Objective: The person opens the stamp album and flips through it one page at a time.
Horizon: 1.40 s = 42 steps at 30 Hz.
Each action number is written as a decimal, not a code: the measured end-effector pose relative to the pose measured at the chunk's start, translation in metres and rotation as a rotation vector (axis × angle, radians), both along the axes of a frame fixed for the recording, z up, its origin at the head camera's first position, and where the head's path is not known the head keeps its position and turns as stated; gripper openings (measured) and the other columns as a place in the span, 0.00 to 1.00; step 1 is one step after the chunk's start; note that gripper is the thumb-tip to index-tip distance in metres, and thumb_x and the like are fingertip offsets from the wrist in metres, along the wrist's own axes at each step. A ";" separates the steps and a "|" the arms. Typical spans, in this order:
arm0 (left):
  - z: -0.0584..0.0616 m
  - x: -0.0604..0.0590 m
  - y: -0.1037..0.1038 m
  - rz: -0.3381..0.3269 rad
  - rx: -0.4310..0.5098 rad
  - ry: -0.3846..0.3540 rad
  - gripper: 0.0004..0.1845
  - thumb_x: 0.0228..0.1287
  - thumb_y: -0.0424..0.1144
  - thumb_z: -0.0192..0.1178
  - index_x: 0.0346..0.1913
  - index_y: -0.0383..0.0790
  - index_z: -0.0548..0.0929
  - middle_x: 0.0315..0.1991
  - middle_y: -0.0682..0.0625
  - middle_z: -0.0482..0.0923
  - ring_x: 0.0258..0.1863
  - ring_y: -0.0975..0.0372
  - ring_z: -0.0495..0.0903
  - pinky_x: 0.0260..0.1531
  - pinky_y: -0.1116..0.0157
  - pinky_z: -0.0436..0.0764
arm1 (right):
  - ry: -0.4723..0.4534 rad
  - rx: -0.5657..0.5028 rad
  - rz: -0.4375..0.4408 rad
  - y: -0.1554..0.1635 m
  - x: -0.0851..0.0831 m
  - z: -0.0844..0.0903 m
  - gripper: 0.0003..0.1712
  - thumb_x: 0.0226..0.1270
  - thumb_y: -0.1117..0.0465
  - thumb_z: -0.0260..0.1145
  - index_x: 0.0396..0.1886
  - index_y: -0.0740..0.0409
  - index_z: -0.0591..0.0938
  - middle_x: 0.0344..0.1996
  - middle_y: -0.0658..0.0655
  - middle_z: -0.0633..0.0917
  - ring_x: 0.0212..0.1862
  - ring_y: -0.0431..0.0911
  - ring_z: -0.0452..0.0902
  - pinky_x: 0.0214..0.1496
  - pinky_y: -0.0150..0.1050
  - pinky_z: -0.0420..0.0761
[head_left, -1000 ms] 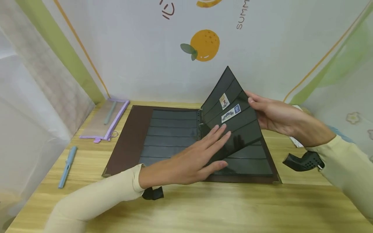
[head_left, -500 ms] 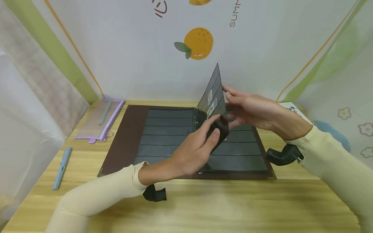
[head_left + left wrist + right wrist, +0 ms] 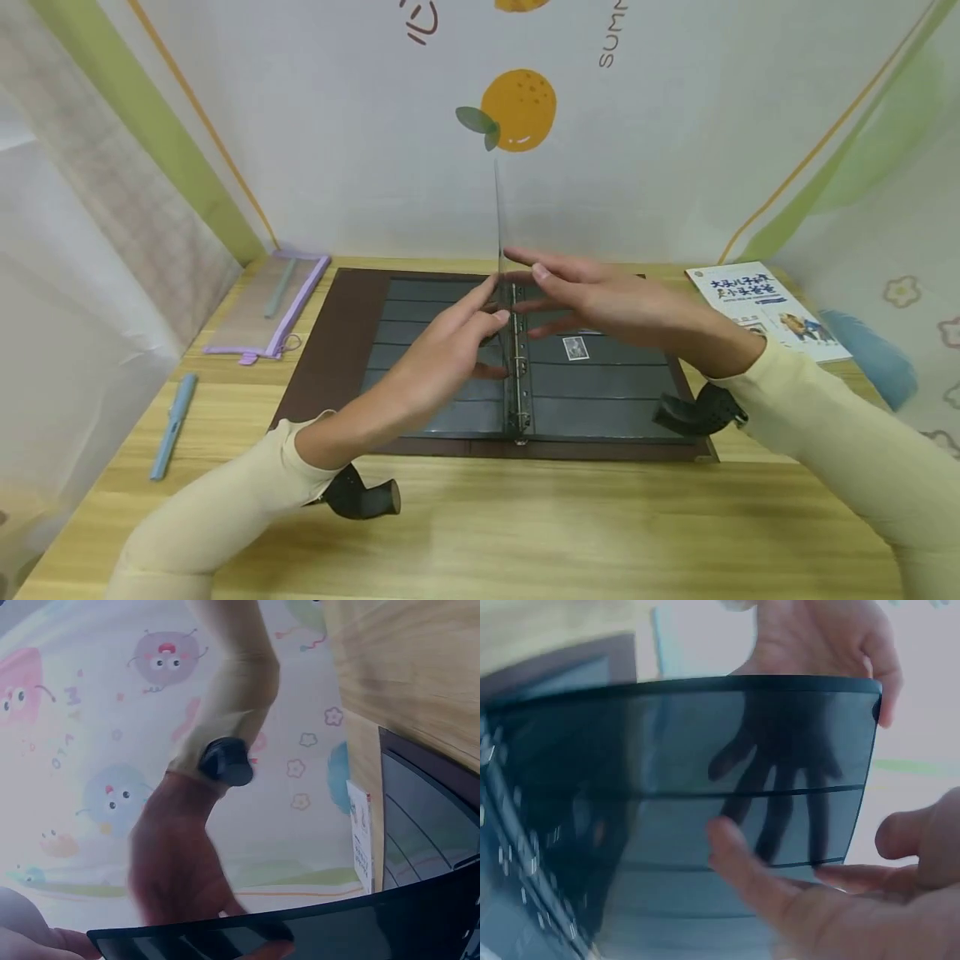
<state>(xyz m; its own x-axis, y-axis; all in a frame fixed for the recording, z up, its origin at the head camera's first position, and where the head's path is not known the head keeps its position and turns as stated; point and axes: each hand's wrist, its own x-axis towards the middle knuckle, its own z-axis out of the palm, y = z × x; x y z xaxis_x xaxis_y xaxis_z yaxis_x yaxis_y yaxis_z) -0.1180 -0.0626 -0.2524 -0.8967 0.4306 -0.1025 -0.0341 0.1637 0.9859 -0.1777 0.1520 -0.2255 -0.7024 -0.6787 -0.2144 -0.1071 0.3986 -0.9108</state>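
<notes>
A brown stamp album [image 3: 324, 354] lies open on the wooden table. One black page [image 3: 682, 742] stands upright from its rings, almost edge-on in the head view. My left hand [image 3: 427, 362] holds that page at its near edge, with the index finger along the left face and the thumb [image 3: 887, 694] over the edge. On the page's other side, my right hand [image 3: 626, 304] has its fingers extended, fingertips at the page surface. A dark reflection of fingers shows on the glossy page in the right wrist view. A small stamp [image 3: 576, 348] sits in the right-hand page below.
A mesh pouch [image 3: 255, 312] with purple trim is left of the album, with a blue pen [image 3: 174, 425] in front of it. A picture booklet [image 3: 768, 312] lies at the back right. A printed curtain [image 3: 360, 167] hangs behind the table.
The page has swung left from its rightward slant to upright. My right hand moved left with it and its fingers straightened; my left hand shifted to the page's left side and edge.
</notes>
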 end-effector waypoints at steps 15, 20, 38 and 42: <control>-0.003 0.000 -0.012 0.009 0.100 -0.069 0.33 0.82 0.44 0.38 0.83 0.51 0.40 0.82 0.48 0.42 0.78 0.55 0.57 0.65 0.48 0.76 | 0.521 0.776 -0.056 0.089 0.017 -0.134 0.46 0.76 0.41 0.59 0.81 0.63 0.56 0.78 0.76 0.52 0.75 0.80 0.43 0.67 0.80 0.55; -0.009 0.000 -0.028 0.055 0.237 -0.123 0.33 0.83 0.41 0.38 0.83 0.48 0.41 0.54 0.51 0.67 0.50 0.65 0.70 0.63 0.47 0.78 | 0.508 0.704 -0.074 0.099 0.021 -0.152 0.48 0.75 0.38 0.58 0.81 0.62 0.55 0.78 0.75 0.50 0.75 0.80 0.41 0.66 0.81 0.53; -0.060 -0.004 -0.128 0.190 0.226 -0.209 0.33 0.84 0.43 0.40 0.81 0.34 0.44 0.76 0.44 0.57 0.60 0.74 0.76 0.53 0.67 0.82 | 0.491 0.675 -0.101 0.098 0.022 -0.156 0.48 0.74 0.38 0.59 0.81 0.62 0.56 0.79 0.75 0.50 0.76 0.80 0.40 0.68 0.80 0.50; -0.073 -0.012 -0.142 0.253 0.057 -0.211 0.33 0.83 0.42 0.43 0.81 0.34 0.45 0.69 0.44 0.67 0.46 0.77 0.81 0.47 0.72 0.83 | 0.496 0.676 -0.102 0.098 0.020 -0.156 0.49 0.74 0.38 0.60 0.81 0.62 0.56 0.79 0.75 0.50 0.76 0.80 0.41 0.67 0.81 0.51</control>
<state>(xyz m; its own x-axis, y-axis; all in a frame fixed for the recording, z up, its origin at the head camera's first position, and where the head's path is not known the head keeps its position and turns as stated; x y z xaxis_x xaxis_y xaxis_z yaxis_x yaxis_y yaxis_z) -0.1304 -0.2051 -0.3254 -0.9375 0.2078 -0.2793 -0.2709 0.0685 0.9602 -0.1573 0.2503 -0.3813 -0.8733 -0.4433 -0.2021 -0.3656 0.8705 -0.3295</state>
